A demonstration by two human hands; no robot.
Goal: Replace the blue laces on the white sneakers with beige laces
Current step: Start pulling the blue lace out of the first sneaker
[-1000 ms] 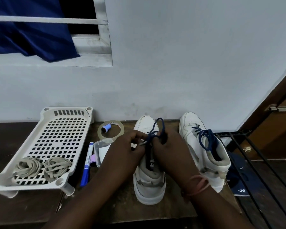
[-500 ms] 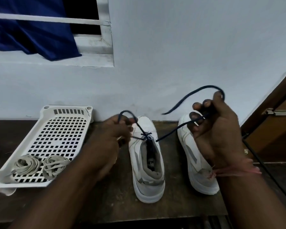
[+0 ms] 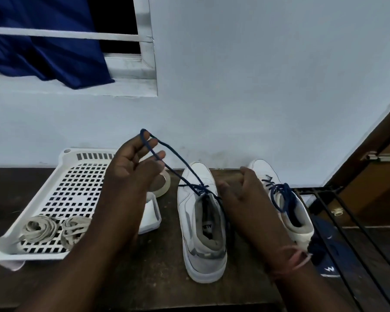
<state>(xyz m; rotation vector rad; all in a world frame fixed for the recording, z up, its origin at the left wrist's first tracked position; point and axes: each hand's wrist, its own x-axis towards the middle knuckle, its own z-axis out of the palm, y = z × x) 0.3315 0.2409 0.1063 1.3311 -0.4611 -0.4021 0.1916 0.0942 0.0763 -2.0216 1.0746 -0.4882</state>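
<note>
Our left hand (image 3: 134, 162) was up w/ the blue lace (image 3: 177, 162) looped over its fingers, strand running down right to the left sneaker (image 3: 202, 221). Right hand (image 3: 243, 197) hung loosely curled beside it, gripping nothing. Beige laces (image 3: 54, 228) sat in the tray (image 3: 61, 194), near left.

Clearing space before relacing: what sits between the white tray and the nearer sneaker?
Head view: a tape roll and a clear box lie between the tray and that sneaker.
</note>
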